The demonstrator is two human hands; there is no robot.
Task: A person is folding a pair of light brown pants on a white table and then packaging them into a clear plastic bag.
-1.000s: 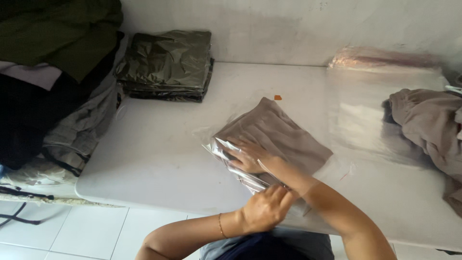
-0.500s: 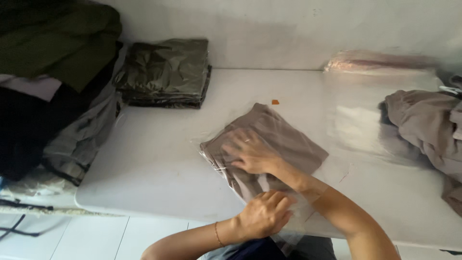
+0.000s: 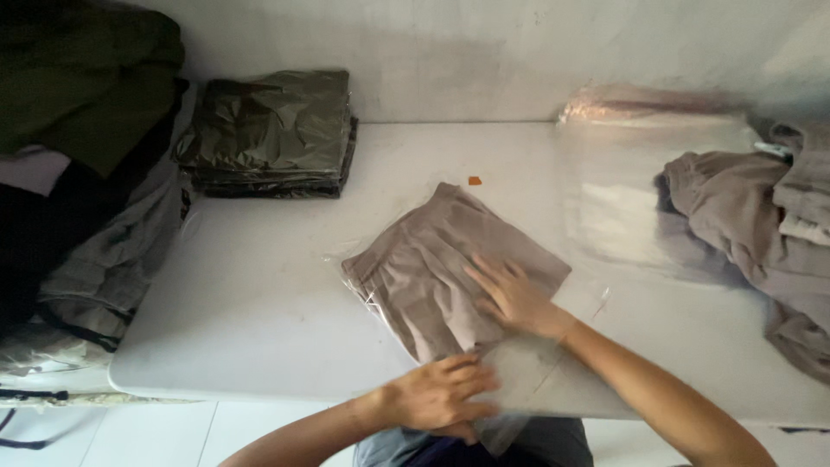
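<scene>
My right hand [image 3: 517,298] lies flat on the folded brown garment [image 3: 454,272], palm down, with the fingers stretched out and a little spread, pointing toward the far left corner of the table [image 3: 259,294]. It grips nothing; it only presses on the cloth through the clear plastic bag [image 3: 527,367] that wraps it. My right forearm comes in from the near right corner and crosses the near edge of the table. My left hand [image 3: 441,396] is at the near edge, just beside the open end of the bag, with the fingers bent and held together on the plastic; if they pinch the plastic or only rest on it, I cannot tell. The left forearm comes from the lower left, below the table edge. The garment in its bag sits near the middle of the table, turned at an angle, closer to the near edge. At the far left corner stands a stack of dark packed garments [image 3: 272,130]. At the right edge lies a heap of loose brown clothes [image 3: 761,216], and flat clear bags [image 3: 640,199] lie between it and my garment.
</scene>
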